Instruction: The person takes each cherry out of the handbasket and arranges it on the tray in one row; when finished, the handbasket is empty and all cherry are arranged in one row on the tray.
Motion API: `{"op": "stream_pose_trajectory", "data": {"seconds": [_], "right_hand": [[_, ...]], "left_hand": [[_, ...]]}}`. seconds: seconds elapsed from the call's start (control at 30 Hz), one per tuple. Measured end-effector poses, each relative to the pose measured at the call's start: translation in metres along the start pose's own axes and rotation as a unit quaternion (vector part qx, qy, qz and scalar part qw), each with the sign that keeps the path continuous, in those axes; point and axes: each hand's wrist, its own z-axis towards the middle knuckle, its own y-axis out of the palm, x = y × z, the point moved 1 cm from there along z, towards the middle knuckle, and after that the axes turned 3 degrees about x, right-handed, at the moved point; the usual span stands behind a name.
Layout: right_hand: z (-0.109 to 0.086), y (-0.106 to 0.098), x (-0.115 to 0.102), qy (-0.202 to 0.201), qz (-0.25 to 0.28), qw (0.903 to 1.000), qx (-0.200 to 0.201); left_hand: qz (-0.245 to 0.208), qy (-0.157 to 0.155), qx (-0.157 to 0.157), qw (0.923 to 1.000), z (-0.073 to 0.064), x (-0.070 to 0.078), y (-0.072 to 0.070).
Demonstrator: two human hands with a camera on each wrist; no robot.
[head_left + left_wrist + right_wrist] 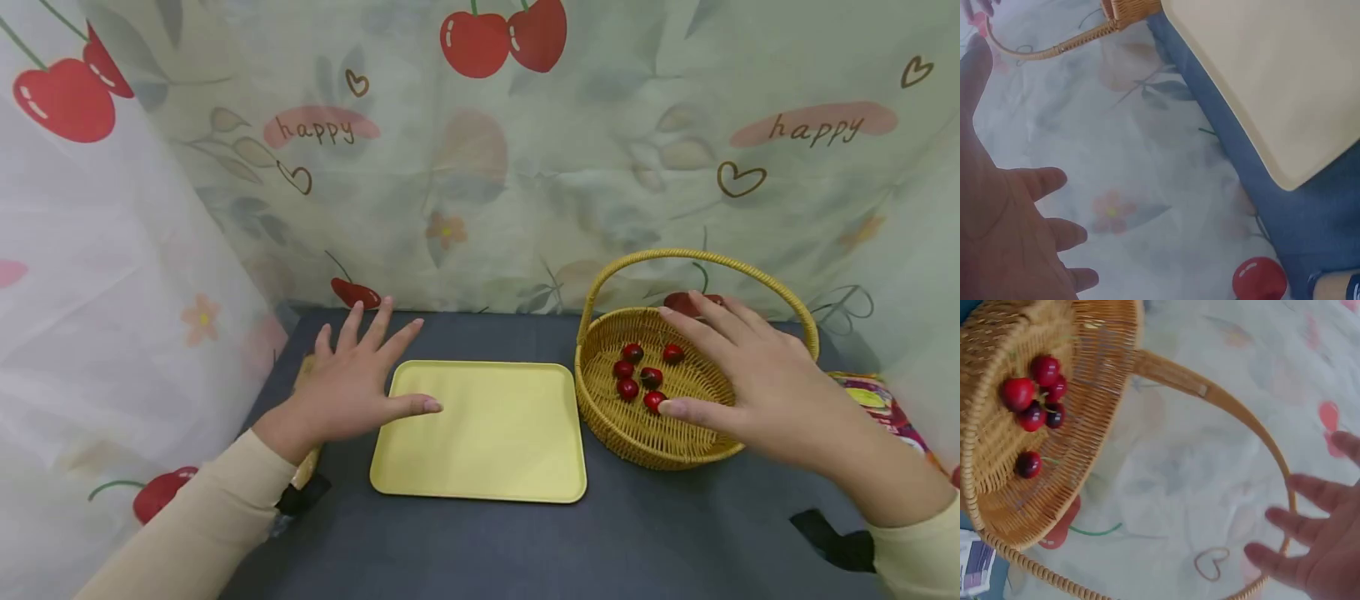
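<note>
In the head view my left hand [348,392] is held with fingers spread, overlapping the left edge of a yellow rectangular tray [480,433]. It grips nothing. On the other side, my right hand [776,387] hovers over the right part of a wicker basket [660,454], fingers extended and holding nothing. Several dark red cherries [651,378] lie on the basket floor. The right wrist view shows a cluster of cherries [1017,394], and the right fingers overlap the basket's arched handle [1247,419].
A dark blue-grey cloth [465,550] covers the table. Behind and at the sides hangs a printed curtain [525,208]. A colourful packet [873,400] lies right of the basket. Partly hidden behind the left hand is a tan object [306,471].
</note>
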Motion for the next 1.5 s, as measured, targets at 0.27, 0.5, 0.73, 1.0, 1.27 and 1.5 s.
{"op": "stream_pose_trajectory", "data": {"seconds": [0.27,0.5,0.73,1.0,1.27,1.5], "right_hand": [[-0.027,-0.018,0.019,-0.026,0.205,0.9682,0.141],[-0.044,-0.012,0.042,-0.023,0.319,0.9146,0.247],[-0.055,0.012,0.08,0.006,0.444,0.8259,0.348],[-0.063,0.05,0.101,0.091,0.394,0.8448,0.351],[-0.063,0.103,0.115,0.162,0.443,0.8324,0.291],[-0.054,0.142,0.123,0.239,0.45,0.8215,0.255]], "left_hand": [[-0.063,0.011,0.018,0.9978,0.003,0.006,0.013],[-0.129,0.032,0.028,0.9907,0.001,0.013,0.03],[-0.196,0.061,0.03,0.9783,0.005,0.02,0.047],[-0.273,0.093,0.019,0.9574,0.012,0.037,0.073],[-0.344,0.114,0.012,0.932,0.026,0.058,0.088],[-0.425,0.122,0.003,0.8971,0.046,0.081,0.096]]}}
